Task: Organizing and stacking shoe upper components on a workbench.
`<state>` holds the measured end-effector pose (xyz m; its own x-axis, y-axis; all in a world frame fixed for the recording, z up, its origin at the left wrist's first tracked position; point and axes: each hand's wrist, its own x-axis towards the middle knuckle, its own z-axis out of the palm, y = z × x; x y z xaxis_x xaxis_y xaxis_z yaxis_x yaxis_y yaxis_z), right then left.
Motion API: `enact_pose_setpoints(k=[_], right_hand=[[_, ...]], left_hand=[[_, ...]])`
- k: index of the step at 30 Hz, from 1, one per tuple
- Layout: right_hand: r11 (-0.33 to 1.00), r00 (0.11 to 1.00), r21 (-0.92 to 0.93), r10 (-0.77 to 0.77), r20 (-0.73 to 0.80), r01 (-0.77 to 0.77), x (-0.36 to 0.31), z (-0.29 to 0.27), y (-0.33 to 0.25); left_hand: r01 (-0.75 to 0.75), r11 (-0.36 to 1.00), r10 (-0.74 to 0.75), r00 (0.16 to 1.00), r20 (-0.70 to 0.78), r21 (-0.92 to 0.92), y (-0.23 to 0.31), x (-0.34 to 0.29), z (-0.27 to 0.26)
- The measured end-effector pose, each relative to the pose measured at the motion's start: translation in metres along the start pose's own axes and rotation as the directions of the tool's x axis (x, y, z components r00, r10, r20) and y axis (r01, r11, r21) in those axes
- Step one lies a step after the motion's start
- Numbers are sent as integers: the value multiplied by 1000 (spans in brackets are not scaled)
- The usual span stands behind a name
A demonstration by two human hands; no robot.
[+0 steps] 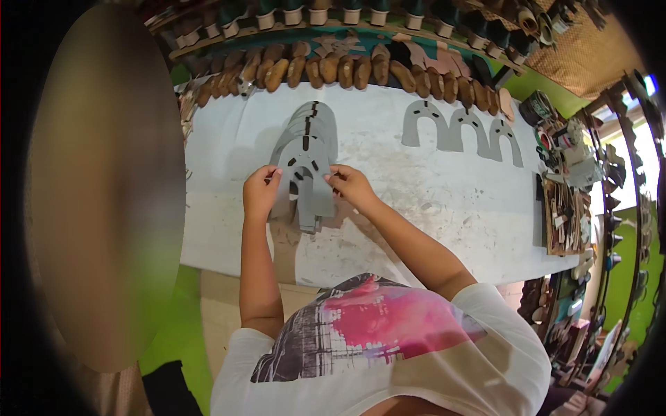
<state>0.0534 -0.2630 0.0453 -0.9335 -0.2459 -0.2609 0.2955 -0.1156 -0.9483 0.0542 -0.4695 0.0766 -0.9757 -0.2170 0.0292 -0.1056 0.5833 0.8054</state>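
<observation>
A flat grey U-shaped piece with small dark patches hangs between my two hands over the white table. My left hand pinches its left edge, and my right hand pinches its right edge. Just beyond it, similar grey pieces lie overlapped in a row, with dark marks lined up along their middle. Other grey strips show below the held piece, partly covered by it. Three more grey U-shaped pieces lie side by side at the right, apart from my hands.
Brown shoe lasts line the table's far edge, below a shelf of green-and-white objects. At the right stand a dark can and a box of scraps. A large blurred brown shape fills the left side.
</observation>
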Motion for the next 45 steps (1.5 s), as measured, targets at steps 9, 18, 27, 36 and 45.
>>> enact_pose_setpoints(k=[9, 18, 27, 36, 45], right_hand=[[994, 945, -103, -5, -327, -30, 27, -127, -29], [969, 914, -210, 32, -404, -127, 86, -189, -26], [915, 857, -360, -29, -515, -185, 123, -198, -19], [669, 802, -731, -359, -476, -135, 124, -190, -16], [812, 830, -581, -279, -483, -65, 121, -189, -17]], left_hand=[[-188, 982, 190, 944, 269, -34, 54, 84, 116], [-250, 966, 207, 897, 391, 62, 56, 152, 198], [-185, 982, 156, 910, 383, 40, 42, 186, 232], [-209, 974, 165, 915, 368, 83, 36, 193, 234], [-104, 993, 80, 935, 345, 50, 43, 183, 220]])
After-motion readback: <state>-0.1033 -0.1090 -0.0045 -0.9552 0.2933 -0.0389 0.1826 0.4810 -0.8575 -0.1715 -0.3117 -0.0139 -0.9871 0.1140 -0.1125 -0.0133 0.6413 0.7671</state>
